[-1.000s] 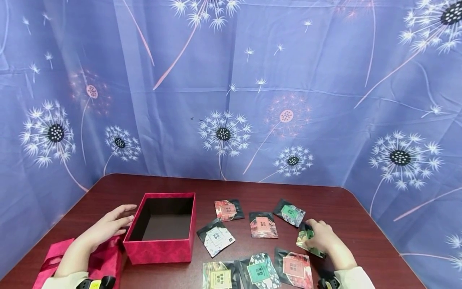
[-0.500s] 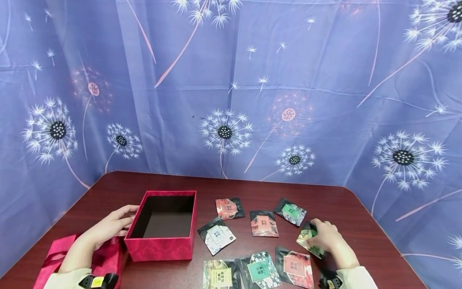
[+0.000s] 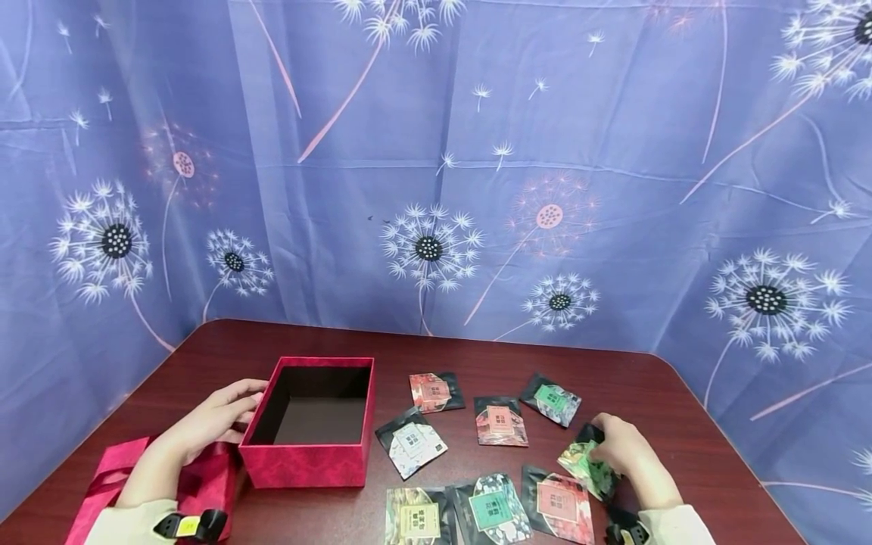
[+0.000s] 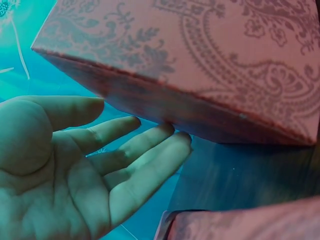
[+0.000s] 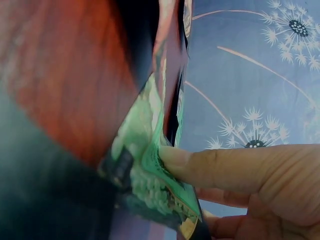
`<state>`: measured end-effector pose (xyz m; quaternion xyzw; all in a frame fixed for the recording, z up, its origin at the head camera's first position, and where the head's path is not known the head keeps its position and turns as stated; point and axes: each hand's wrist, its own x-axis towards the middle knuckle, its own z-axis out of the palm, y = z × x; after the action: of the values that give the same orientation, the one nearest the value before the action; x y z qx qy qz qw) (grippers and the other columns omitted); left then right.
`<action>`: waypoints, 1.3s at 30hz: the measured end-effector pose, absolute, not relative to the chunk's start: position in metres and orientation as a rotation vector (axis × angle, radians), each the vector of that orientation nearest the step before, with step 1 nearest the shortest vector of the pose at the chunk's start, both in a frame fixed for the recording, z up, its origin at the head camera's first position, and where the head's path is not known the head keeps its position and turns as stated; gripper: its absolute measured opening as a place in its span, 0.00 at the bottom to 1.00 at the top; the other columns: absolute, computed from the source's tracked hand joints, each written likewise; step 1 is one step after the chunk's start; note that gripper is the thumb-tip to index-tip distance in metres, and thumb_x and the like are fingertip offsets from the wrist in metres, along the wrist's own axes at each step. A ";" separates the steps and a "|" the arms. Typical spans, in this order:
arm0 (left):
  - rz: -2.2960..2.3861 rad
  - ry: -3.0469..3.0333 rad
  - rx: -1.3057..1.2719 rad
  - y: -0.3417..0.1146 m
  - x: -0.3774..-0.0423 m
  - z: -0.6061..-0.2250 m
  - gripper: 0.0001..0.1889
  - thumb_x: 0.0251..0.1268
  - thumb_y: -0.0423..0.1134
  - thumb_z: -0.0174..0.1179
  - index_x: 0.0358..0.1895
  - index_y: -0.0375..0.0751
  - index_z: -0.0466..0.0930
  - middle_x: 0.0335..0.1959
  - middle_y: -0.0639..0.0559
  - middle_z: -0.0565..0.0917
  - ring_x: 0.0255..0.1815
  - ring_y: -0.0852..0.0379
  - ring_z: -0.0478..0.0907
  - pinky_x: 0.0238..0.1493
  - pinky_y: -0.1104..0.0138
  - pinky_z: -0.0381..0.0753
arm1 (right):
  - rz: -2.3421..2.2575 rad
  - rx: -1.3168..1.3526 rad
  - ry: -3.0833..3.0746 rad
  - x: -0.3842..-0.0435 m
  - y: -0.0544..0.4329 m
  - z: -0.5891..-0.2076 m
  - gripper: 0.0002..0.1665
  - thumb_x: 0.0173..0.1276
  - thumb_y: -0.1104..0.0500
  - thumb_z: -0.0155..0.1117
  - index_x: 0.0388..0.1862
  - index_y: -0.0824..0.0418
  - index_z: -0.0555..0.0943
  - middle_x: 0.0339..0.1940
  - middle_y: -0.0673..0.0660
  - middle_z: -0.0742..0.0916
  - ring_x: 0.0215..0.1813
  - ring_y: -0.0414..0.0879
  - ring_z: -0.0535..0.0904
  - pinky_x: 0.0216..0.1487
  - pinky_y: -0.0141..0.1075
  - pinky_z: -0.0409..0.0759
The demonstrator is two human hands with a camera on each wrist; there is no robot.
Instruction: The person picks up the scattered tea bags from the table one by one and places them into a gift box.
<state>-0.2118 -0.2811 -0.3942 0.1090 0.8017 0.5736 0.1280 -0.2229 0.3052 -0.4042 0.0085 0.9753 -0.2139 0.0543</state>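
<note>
At the right of the table my right hand [image 3: 630,454] pinches a small green-and-black sachet [image 3: 586,462] between thumb and fingers. The right wrist view shows the thumb pressing into the green sachet [image 5: 150,180], which bends under it. On the left, my left hand [image 3: 211,420] is beside the left wall of a red box [image 3: 306,465] that has no lid on and a dark inside. Its fingers are relaxed and slightly spread; in the left wrist view the fingertips are right at the lower edge of the patterned box [image 4: 175,85].
Several other sachets lie flat on the dark red table [image 3: 490,348], among them a white one [image 3: 412,443], a pink one [image 3: 500,422] and a yellow one [image 3: 418,522]. A red ribboned lid-like piece [image 3: 112,488] lies under my left forearm. A dandelion-print curtain [image 3: 341,227] surrounds the table.
The right hand has drawn the green sachet slightly, tilting it within its grip. The left hand stays by the box. The whole head view has shifted a little.
</note>
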 end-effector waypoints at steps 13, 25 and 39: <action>1.711 2.306 0.307 -0.283 -0.211 -0.392 0.29 0.74 0.42 0.47 0.68 0.27 0.51 0.51 0.34 0.79 0.43 0.51 0.83 0.39 0.52 0.84 | -0.697 -0.058 3.031 -0.216 0.310 -0.395 0.26 0.46 0.72 0.62 0.49 0.76 0.75 0.45 0.76 0.81 0.14 0.44 0.72 0.20 0.36 0.71; 1.715 2.279 0.301 -0.281 -0.205 -0.385 0.35 0.70 0.41 0.52 0.72 0.31 0.46 0.60 0.25 0.67 0.49 0.51 0.79 0.42 0.53 0.84 | -0.636 -0.152 3.134 -0.212 0.306 -0.383 0.20 0.43 0.72 0.64 0.40 0.70 0.80 0.39 0.68 0.85 0.44 0.63 0.81 0.40 0.53 0.78; 1.719 2.312 0.265 -0.280 -0.206 -0.386 0.35 0.69 0.40 0.53 0.73 0.32 0.49 0.62 0.23 0.65 0.51 0.46 0.78 0.43 0.52 0.83 | -0.709 -0.220 3.280 -0.194 0.299 -0.364 0.19 0.45 0.71 0.66 0.40 0.66 0.82 0.29 0.58 0.87 0.32 0.48 0.79 0.33 0.45 0.74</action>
<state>-0.2055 -0.2798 -0.3861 0.0909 0.7930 0.5895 0.1239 -0.1942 0.2985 -0.3640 -0.0650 0.9693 -0.2095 -0.1107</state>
